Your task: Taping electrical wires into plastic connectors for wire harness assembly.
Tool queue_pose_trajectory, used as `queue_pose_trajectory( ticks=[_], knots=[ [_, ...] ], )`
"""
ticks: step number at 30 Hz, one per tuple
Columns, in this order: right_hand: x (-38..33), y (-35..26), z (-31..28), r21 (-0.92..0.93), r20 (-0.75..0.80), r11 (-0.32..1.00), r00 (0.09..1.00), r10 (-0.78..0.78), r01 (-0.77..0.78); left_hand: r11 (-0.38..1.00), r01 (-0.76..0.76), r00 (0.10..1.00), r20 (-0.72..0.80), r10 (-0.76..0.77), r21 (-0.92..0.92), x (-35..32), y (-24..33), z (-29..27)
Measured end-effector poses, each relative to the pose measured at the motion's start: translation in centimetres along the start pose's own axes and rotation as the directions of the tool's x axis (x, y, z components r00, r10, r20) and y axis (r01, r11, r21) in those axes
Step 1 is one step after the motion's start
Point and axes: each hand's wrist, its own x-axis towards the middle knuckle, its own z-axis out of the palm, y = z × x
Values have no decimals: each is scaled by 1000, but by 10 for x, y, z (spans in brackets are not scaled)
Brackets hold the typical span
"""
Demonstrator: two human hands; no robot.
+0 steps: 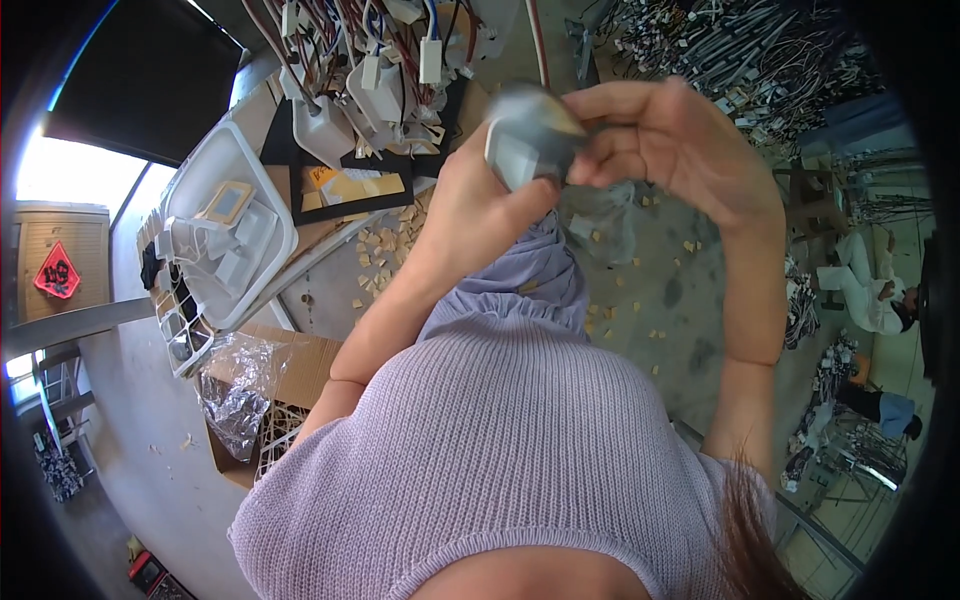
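Two hands meet on one small grey-white plastic part point(527, 140), held up in the air in the upper middle of the frame, above the lilac knitted sweater point(500, 430). The left hand point(480, 205) comes up from below and closes around the lower left side of the part, thumb laid along its underside. The right hand point(665, 135) reaches in from the right, its fingers point(600, 165) curled and pinching the part's right edge. Both grips are closed on it.

Motion blur softens the part, so fine detail cannot be made out, but it looks like a moulded housing with flat faces and a rounded top. I judge it light and stiff, with hard smooth faces that could slip under a loose pinch. Any thin edges or clips may crack if twisted, so the flat sides look like the safest hold, with one hand bracing from underneath.

To the upper left, a white tray point(275, 215) holding similar white pieces rests on the counter point(640, 270), and bundles of wires with white plugs point(400, 50) hang above it. Small tan scraps point(385, 255) litter the surface. A cardboard box point(300, 365) with crumpled clear plastic sits at lower left.
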Motion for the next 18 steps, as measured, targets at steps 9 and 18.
queue_pose_trajectory(
  ticks=[9, 18],
  knots=[
    [38, 6, -5, -338, 86, 885, 947, -309, 320, 922, 252, 911, 393, -123, -295, -4, 12, -6],
    [22, -12, -7, -474, -208, 871, 977, 34, -131, 984, 2, 995, -102, 17, 178, -1, -10, -12]
  ],
)
